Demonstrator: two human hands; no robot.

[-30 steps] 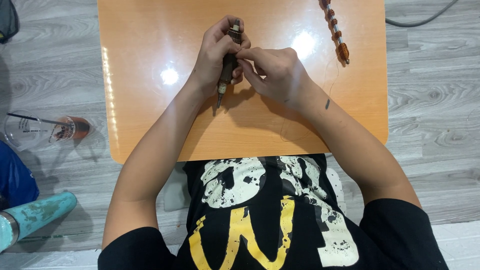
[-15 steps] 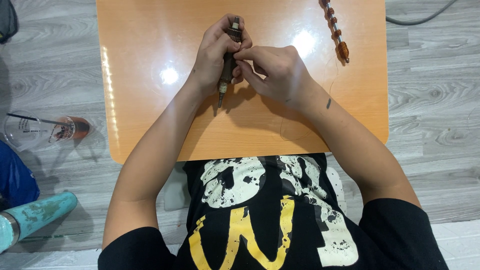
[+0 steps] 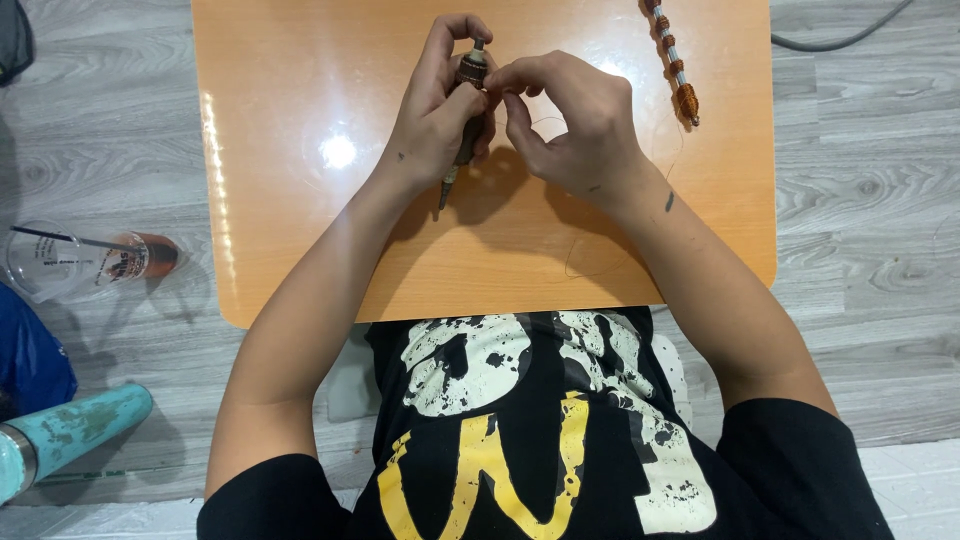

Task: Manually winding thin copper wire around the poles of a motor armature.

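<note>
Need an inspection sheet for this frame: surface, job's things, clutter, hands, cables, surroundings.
Surface: glossy orange tabletop with rounded corners, lamp glare on it.
Job's things: slim rod wound with brown bands, held upright-ish over the table; thin thread trailing onto the table.
Clutter: second beaded rod with brown and pale segments lying at the far right of the table.
Hands: left hand wrapped round the rod; right hand pinching at its top end.
Cables: dark cable on the floor, top right.
Surroundings: grey wood-look floor; clear plastic cup with straw; teal metal bottle; blue object.
</note>
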